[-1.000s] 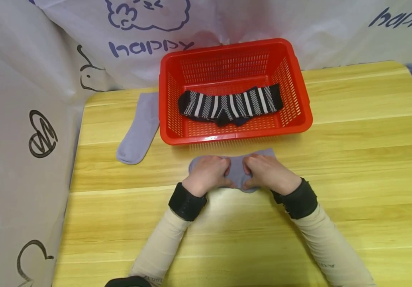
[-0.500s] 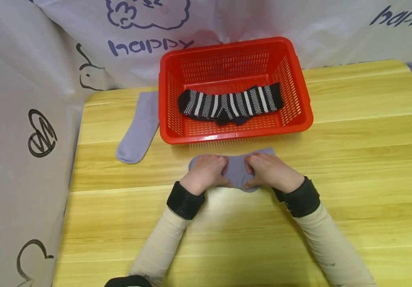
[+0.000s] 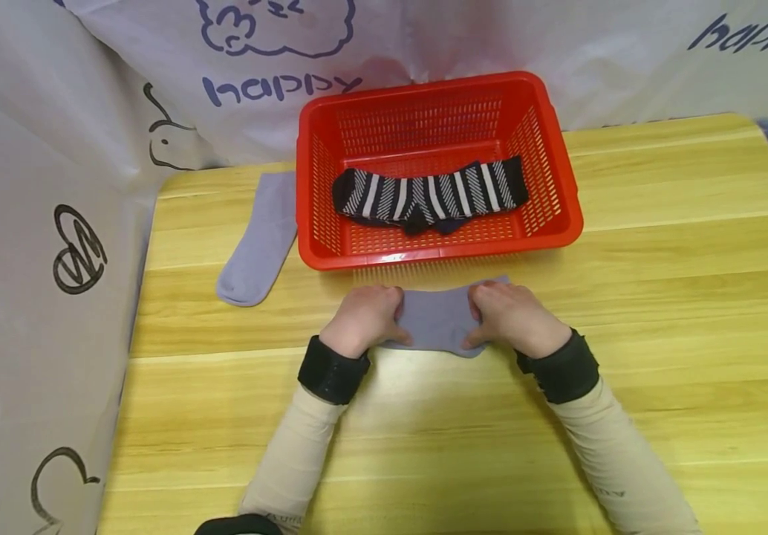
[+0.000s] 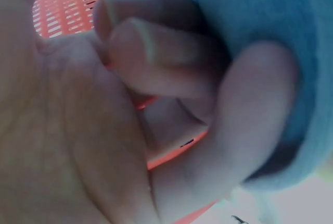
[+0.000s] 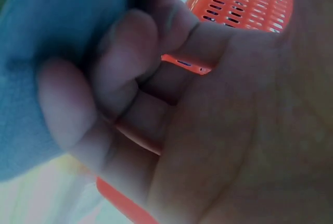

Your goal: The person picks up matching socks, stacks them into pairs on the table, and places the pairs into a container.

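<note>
A grey sock [image 3: 434, 319] lies crosswise on the wooden table, just in front of the red basket. My left hand [image 3: 365, 319] holds its left end with curled fingers and covers the toe. Over the right end, my right hand [image 3: 511, 318] holds the sock in the same way, and a corner of the cuff shows past it. Both wrist views show bent fingers and thumb against the cloth, which looks bluish there: sock [image 4: 260, 15] on the left, sock [image 5: 47, 31] on the right. A second grey sock [image 3: 257, 245] lies flat at the left, its cuff end against the basket.
The red basket [image 3: 437, 258] stands at the back of the table [image 3: 678, 312]. Inside it lie black-and-white striped socks [image 3: 431, 195] with dark cloth under them. A white printed sheet [image 3: 424, 44] hangs behind and along the left side.
My left hand has slid left along the sock, over its toe, and my right hand has shifted slightly right. More of the sock's middle shows between them. The basket and second sock have stayed put.
</note>
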`<state>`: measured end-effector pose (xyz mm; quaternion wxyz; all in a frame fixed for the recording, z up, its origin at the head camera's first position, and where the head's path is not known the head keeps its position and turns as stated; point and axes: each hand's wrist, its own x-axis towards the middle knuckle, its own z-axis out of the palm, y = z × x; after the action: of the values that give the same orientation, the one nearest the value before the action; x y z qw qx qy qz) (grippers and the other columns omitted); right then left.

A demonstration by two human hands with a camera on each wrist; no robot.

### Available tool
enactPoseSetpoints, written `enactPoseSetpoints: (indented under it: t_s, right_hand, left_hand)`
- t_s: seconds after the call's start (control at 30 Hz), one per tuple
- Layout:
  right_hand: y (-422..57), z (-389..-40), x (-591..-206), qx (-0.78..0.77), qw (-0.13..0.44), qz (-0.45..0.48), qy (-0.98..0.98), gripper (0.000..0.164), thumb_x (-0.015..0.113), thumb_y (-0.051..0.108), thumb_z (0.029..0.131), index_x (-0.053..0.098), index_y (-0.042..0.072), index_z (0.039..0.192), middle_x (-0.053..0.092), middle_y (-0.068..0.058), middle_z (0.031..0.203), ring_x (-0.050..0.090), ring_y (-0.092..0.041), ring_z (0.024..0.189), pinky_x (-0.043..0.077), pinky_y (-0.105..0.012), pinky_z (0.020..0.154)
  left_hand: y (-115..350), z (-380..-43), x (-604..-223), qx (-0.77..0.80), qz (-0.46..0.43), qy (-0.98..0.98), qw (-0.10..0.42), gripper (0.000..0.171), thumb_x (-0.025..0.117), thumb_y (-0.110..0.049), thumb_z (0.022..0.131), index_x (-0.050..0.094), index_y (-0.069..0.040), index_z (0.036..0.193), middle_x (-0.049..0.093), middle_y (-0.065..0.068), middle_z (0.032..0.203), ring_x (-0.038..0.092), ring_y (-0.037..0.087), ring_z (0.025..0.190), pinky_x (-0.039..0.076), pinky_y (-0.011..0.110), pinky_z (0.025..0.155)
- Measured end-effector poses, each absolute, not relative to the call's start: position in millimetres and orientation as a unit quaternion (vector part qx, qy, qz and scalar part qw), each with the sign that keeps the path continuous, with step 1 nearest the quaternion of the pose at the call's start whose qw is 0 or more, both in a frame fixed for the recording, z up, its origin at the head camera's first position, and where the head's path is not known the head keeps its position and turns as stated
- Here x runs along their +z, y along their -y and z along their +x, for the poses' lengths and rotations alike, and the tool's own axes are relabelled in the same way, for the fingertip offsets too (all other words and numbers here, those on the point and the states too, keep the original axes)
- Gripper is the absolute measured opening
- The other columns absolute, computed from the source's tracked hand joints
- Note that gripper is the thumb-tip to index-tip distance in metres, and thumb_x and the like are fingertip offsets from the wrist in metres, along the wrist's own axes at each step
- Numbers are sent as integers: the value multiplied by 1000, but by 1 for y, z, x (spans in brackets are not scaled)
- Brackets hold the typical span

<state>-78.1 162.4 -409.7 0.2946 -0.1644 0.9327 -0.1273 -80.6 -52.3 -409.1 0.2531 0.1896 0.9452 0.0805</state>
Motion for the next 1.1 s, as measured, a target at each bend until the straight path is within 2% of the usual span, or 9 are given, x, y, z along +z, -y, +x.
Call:
enactPoseSetpoints:
  t_s: [0.43, 0.67, 1.1]
  right_hand:
    - [-180, -83, -407, -162, 305, -149, -927, 45, 89, 36, 68, 52, 11, 74, 48, 0, 70, 49, -18, 69, 33, -28, 61]
    - [-180, -83, -407, -146, 294, -157, -931, 44, 90, 36, 67, 55, 10, 75, 51, -1, 70, 50, -18, 67, 34, -28, 60]
    - [-176, -83, -409, -129, 285, -154, -937, 43, 91, 35, 66, 58, 9, 77, 54, -3, 70, 52, -19, 67, 36, -30, 60]
  left_hand:
    - [68, -88, -404, 103, 167, -937, 289, 39, 89, -37, 69, 59, -13, 75, 61, 0, 74, 58, 18, 74, 40, 29, 62]
    - [74, -90, -402, 120, 166, -931, 300, 36, 90, -27, 69, 58, -11, 76, 58, 1, 74, 56, 18, 75, 40, 28, 67]
    - [73, -90, -403, 110, 167, -935, 292, 38, 91, -23, 67, 57, -10, 77, 55, 1, 73, 55, 19, 74, 39, 28, 65]
